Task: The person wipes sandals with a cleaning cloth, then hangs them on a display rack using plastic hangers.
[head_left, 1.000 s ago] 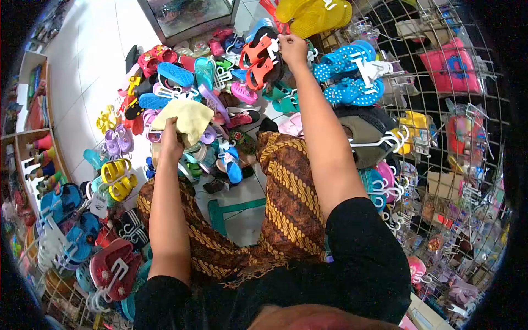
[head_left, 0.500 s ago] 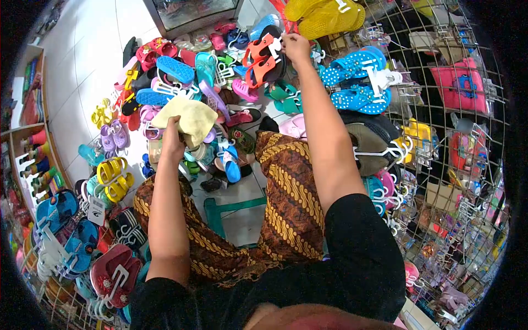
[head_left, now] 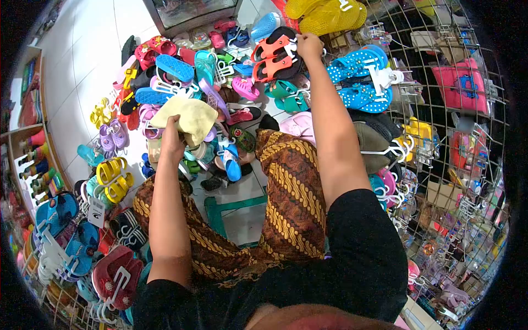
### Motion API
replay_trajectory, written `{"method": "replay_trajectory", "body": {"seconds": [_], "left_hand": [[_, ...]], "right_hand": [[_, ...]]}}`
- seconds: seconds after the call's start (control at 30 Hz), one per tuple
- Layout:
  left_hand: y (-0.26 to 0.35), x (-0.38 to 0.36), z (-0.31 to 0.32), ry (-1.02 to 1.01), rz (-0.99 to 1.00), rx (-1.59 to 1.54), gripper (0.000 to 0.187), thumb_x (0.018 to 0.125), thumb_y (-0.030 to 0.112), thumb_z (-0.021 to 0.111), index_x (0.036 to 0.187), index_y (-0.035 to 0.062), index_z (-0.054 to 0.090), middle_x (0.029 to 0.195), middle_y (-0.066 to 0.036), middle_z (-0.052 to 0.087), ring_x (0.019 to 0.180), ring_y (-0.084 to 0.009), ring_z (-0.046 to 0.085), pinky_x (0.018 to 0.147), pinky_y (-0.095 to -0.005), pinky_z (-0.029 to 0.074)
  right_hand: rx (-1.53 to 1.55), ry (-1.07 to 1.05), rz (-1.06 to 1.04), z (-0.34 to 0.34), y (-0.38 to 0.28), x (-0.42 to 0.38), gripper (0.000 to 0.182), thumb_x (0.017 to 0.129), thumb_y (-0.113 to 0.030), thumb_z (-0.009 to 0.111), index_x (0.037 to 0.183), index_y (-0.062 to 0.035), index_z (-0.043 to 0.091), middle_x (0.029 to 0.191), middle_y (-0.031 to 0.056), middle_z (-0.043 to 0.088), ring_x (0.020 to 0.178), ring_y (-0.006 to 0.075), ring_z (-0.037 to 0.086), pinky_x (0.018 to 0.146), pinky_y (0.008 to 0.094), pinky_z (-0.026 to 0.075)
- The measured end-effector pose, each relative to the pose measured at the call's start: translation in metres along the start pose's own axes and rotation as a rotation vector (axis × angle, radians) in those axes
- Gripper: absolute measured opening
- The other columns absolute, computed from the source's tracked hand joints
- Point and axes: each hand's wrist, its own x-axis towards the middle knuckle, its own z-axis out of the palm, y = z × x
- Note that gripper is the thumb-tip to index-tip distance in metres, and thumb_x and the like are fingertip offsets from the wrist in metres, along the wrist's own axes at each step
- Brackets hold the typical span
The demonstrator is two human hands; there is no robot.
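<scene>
Orange-and-black strappy sandals (head_left: 270, 67), pinched in the right hand (head_left: 311, 47), have shifted toward the metal wire rack's (head_left: 489, 118) edge; the left hand (head_left: 172, 142) grips pale-yellow cloth (head_left: 191, 116).

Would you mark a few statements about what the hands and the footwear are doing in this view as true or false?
1. The left hand holds a pale yellow cloth. True.
2. The blue polka-dot clogs are on a white hanger. True.
3. The right hand is holding those clogs. False: it is at the edge of the orange-and-black sandals.
4. The frame between the wearer's legs is red. False: the frame is green.
5. Both of the wearer's sleeves are white. False: the left sleeve and the right sleeve are black.
</scene>
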Motion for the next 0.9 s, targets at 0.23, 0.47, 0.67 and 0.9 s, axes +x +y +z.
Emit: {"method": "replay_trajectory", "body": {"seconds": [0.23, 0.47, 0.67, 0.9], "left_hand": [[-0.006, 0.010, -0.005, 0.002, -0.013, -0.010, 0.046, 0.089, 0.035, 0.052, 0.120, 0.0017, 0.050, 0.106, -0.009, 0.056, 0.097, -0.0214, 0.055, 0.085, -0.0393, 0.043], [-0.001, 0.000, 0.001, 0.034, 0.004, 0.010, 0.043, 0.088, 0.035, 0.054, 0.117, 0.0040, 0.052, 0.102, -0.008, 0.057, 0.092, -0.0216, 0.056, 0.082, -0.0379, 0.044], [-0.003, 0.001, 0.003, 0.014, -0.005, -0.004, 0.043, 0.088, 0.034, 0.054, 0.117, 0.0029, 0.052, 0.101, -0.008, 0.057, 0.092, -0.0211, 0.055, 0.082, -0.0395, 0.044], [-0.002, 0.002, 0.002, -0.010, -0.029, 0.000, 0.043, 0.087, 0.033, 0.055, 0.118, 0.0034, 0.051, 0.102, -0.009, 0.057, 0.092, -0.0224, 0.056, 0.082, -0.0406, 0.044]], "right_hand": [[-0.044, 0.074, 0.068, -0.002, 0.018, -0.012, 0.027, 0.080, -0.029, 0.066, 0.075, -0.0027, 0.069, 0.077, 0.0184, 0.066, 0.079, 0.0375, 0.063, 0.080, 0.0459, 0.046], [0.189, 0.296, 0.249, -0.007, -0.003, -0.045, 0.037, 0.083, -0.029, 0.062, 0.105, 0.0005, 0.056, 0.099, 0.0227, 0.062, 0.095, 0.0393, 0.058, 0.088, 0.0457, 0.042], [0.208, -0.042, 0.503, -0.011, -0.014, -0.104, 0.074, 0.069, -0.034, 0.077, 0.119, 0.0040, 0.038, 0.114, 0.0290, 0.052, 0.109, 0.0425, 0.051, 0.094, 0.0464, 0.042], [-0.001, -0.379, 0.321, 0.017, 0.044, -0.121, 0.096, 0.055, -0.049, 0.085, 0.124, 0.0032, 0.045, 0.118, 0.0226, 0.058, 0.107, 0.0334, 0.058, 0.093, 0.0392, 0.046]]}}
